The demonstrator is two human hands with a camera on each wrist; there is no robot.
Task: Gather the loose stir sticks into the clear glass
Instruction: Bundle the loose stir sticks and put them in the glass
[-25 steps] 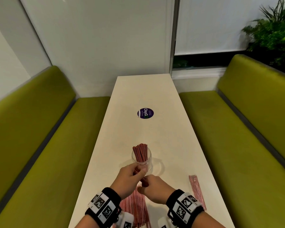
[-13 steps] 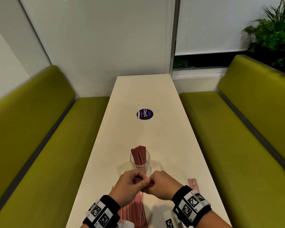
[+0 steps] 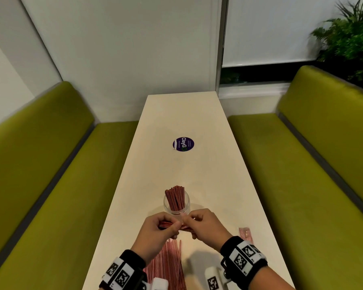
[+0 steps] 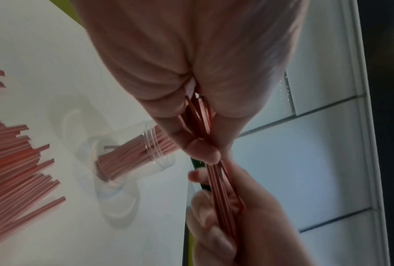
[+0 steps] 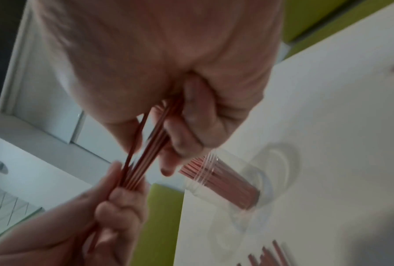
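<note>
Red and thin, the small bundle of stir sticks [image 3: 170, 225] lies level between your hands, just this side of the clear glass [image 3: 176, 206]. Your left hand [image 3: 157, 233] pinches one end and your right hand [image 3: 205, 227] pinches the other. These sticks look light, stiff and slick, so they will likely fan apart or slide past each other. Grip the bundle near its middle, square the ends, then tip it upright. More loose sticks [image 3: 168, 262] lie on the desk [image 3: 208, 170].
</note>
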